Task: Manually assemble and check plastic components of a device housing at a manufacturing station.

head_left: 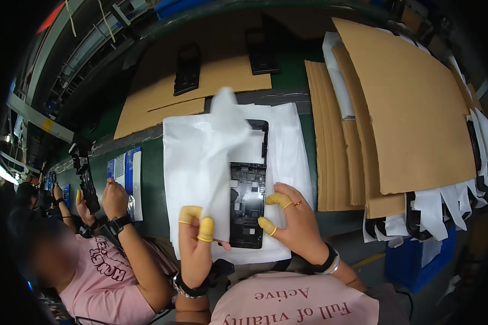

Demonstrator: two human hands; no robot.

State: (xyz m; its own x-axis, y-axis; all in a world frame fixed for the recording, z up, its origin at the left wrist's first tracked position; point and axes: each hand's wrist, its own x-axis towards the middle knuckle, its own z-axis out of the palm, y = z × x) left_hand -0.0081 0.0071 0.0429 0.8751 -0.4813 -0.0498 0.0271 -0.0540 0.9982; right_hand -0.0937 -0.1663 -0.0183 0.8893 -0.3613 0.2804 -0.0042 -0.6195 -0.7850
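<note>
A black plastic housing [248, 200] with a rectangular opening at its far end lies over white packing sheets [287, 146]. My left hand [194, 246], with yellow finger cots on two digits, is closed on a thin white sheet [217, 154]. That sheet rises upward, its far end blurred, and covers the housing's left side. A fingertip shows by the housing's near left corner. At the housing's right edge is my right hand [298, 225], its yellow-covered thumb and forefinger on the rim. Its other fingers are curled and partly hidden.
Cardboard sheets [423, 108] and wrapped black parts are stacked at the right, above a blue bin [420, 260]. Two black housings [188, 70] lie on cardboard at the back. At the left, a co-worker [108, 265] holds a black part [85, 176] near a blue-and-white package [127, 176].
</note>
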